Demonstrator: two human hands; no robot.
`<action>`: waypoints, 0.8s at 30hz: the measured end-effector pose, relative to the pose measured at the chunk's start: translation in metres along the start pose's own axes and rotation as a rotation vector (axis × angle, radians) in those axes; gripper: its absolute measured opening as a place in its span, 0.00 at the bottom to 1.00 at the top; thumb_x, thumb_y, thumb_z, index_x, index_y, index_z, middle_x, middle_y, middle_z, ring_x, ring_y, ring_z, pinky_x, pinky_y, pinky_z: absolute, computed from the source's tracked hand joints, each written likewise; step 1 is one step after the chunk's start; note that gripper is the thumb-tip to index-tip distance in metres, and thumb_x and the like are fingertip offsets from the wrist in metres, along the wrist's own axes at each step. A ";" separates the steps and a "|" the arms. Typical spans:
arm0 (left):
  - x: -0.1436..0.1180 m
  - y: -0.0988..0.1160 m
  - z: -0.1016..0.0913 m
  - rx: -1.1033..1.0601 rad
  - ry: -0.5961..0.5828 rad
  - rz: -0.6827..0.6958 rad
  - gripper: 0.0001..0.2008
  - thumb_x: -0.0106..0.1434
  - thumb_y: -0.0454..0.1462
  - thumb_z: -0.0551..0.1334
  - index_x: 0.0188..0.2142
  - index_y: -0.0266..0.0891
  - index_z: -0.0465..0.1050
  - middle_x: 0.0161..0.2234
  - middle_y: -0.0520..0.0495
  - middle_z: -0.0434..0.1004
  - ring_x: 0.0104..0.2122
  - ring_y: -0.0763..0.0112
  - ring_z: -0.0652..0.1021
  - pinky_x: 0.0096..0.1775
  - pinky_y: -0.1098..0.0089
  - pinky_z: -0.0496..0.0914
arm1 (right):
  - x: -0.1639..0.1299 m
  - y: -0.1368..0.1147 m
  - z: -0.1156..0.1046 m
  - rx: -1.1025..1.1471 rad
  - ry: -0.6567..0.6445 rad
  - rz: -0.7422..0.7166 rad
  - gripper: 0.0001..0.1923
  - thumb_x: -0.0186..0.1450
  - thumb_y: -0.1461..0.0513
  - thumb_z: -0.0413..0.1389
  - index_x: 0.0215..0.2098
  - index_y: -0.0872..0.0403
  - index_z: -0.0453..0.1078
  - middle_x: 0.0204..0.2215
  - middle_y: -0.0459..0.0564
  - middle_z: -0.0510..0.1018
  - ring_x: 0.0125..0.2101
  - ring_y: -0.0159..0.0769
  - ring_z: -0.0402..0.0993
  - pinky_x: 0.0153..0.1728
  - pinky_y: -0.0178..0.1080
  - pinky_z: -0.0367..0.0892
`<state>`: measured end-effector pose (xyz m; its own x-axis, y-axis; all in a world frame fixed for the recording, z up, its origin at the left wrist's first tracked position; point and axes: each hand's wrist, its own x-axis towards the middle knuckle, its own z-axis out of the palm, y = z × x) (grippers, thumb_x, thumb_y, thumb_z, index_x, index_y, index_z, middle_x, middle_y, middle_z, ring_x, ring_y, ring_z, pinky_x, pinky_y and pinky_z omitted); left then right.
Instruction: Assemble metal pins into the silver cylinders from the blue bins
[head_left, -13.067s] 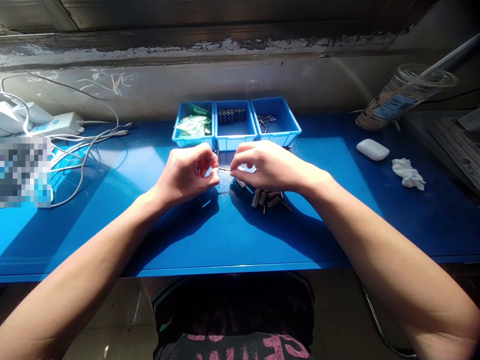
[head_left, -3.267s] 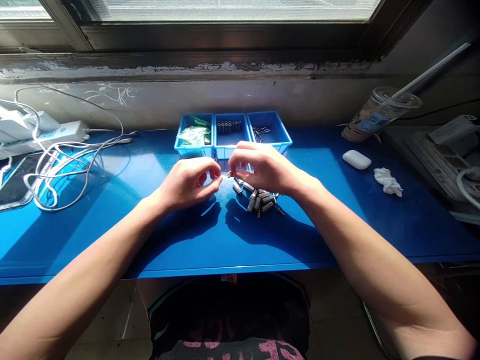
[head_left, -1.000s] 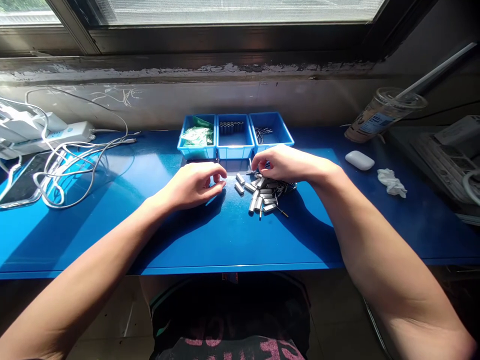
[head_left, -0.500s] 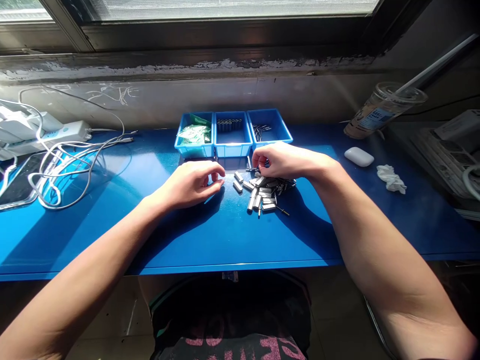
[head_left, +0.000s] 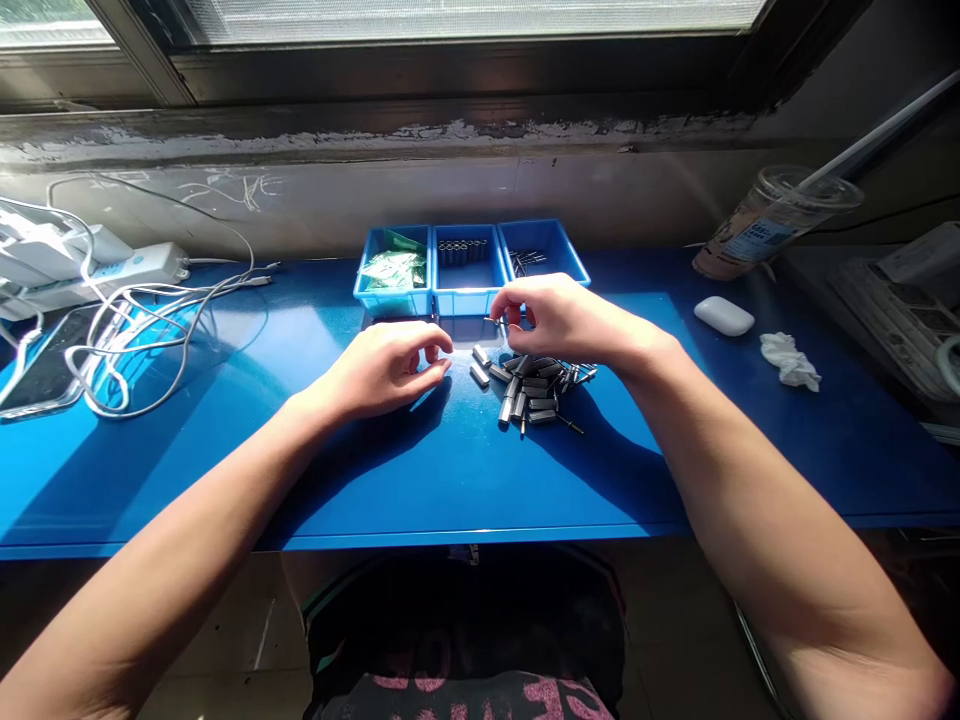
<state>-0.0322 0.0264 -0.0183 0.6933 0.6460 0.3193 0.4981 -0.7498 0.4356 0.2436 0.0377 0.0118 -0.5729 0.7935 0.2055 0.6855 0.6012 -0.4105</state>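
Observation:
A pile of small metal cylinders and thin pins lies on the blue table in front of three blue bins. My right hand hovers just above the pile's far edge, fingertips pinched on a thin metal pin. My left hand rests on the table to the left of the pile, fingers curled with thumb and forefinger together; whether something tiny sits between them is hidden. The left bin holds green packets, the middle bin a row of dark cylinders, the right bin loose pins.
White cables, a power strip and a phone lie at the left. A plastic cup with straw, a white earbud case and crumpled tissue sit at the right. A wall and window sill run behind.
My right hand has lifted off the pile toward the bins with a pin pinched in its fingertips. The left hand has stayed where it was.

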 end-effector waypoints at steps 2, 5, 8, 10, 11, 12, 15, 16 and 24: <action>0.000 0.000 0.000 0.000 0.012 0.002 0.09 0.70 0.40 0.63 0.44 0.38 0.78 0.35 0.50 0.81 0.26 0.76 0.73 0.30 0.73 0.67 | 0.001 -0.002 0.004 -0.003 0.027 -0.066 0.13 0.61 0.71 0.58 0.43 0.57 0.78 0.34 0.48 0.78 0.32 0.34 0.71 0.34 0.36 0.63; 0.000 0.000 -0.001 0.005 0.018 0.005 0.09 0.70 0.40 0.63 0.44 0.38 0.78 0.35 0.51 0.81 0.26 0.76 0.73 0.30 0.74 0.66 | 0.002 -0.007 0.009 -0.007 0.029 -0.118 0.11 0.63 0.70 0.59 0.43 0.57 0.77 0.35 0.50 0.78 0.33 0.35 0.71 0.35 0.36 0.63; -0.001 -0.001 -0.001 0.006 0.012 0.003 0.09 0.70 0.40 0.63 0.45 0.38 0.78 0.35 0.51 0.81 0.26 0.76 0.73 0.31 0.74 0.66 | 0.003 -0.012 0.013 -0.008 0.028 -0.139 0.10 0.64 0.70 0.59 0.43 0.57 0.77 0.36 0.50 0.78 0.33 0.34 0.70 0.34 0.36 0.61; -0.001 -0.002 -0.001 0.005 0.006 0.001 0.09 0.70 0.40 0.63 0.45 0.39 0.78 0.36 0.51 0.82 0.27 0.76 0.74 0.31 0.73 0.67 | 0.003 -0.014 0.015 -0.014 0.039 -0.147 0.09 0.64 0.70 0.59 0.42 0.57 0.77 0.36 0.50 0.78 0.34 0.34 0.70 0.35 0.36 0.62; -0.001 -0.002 -0.001 0.005 0.003 -0.001 0.09 0.70 0.40 0.63 0.45 0.39 0.79 0.36 0.51 0.82 0.27 0.75 0.74 0.31 0.73 0.67 | 0.004 -0.014 0.017 -0.018 0.045 -0.149 0.10 0.64 0.70 0.59 0.43 0.57 0.77 0.36 0.50 0.78 0.34 0.35 0.70 0.35 0.36 0.62; -0.001 -0.002 0.000 0.005 0.003 -0.004 0.09 0.70 0.40 0.64 0.45 0.39 0.79 0.36 0.51 0.82 0.27 0.75 0.74 0.31 0.73 0.67 | 0.004 -0.014 0.018 -0.026 0.051 -0.149 0.10 0.64 0.70 0.59 0.44 0.58 0.77 0.36 0.50 0.79 0.34 0.35 0.71 0.36 0.37 0.63; -0.001 -0.003 0.000 0.006 0.004 -0.006 0.09 0.70 0.40 0.64 0.45 0.39 0.79 0.37 0.51 0.82 0.27 0.76 0.74 0.32 0.73 0.67 | 0.005 -0.013 0.021 -0.056 0.055 -0.141 0.13 0.67 0.70 0.58 0.48 0.59 0.79 0.42 0.55 0.81 0.36 0.37 0.74 0.39 0.38 0.65; -0.001 -0.003 0.001 0.006 0.003 -0.007 0.09 0.70 0.40 0.64 0.45 0.39 0.79 0.37 0.51 0.82 0.27 0.76 0.74 0.32 0.73 0.67 | 0.005 -0.012 0.021 -0.065 0.056 -0.138 0.13 0.68 0.70 0.58 0.49 0.59 0.80 0.43 0.56 0.81 0.37 0.38 0.75 0.39 0.39 0.66; -0.001 -0.003 0.000 0.009 -0.009 -0.015 0.09 0.70 0.41 0.64 0.46 0.39 0.78 0.36 0.51 0.82 0.27 0.75 0.74 0.31 0.73 0.67 | 0.006 -0.012 0.018 -0.049 0.091 -0.203 0.04 0.69 0.68 0.62 0.38 0.58 0.81 0.39 0.53 0.82 0.35 0.38 0.77 0.37 0.38 0.66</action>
<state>-0.0342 0.0274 -0.0201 0.6905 0.6560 0.3047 0.5132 -0.7412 0.4327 0.2237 0.0330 0.0019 -0.6601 0.6596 0.3594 0.5828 0.7516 -0.3090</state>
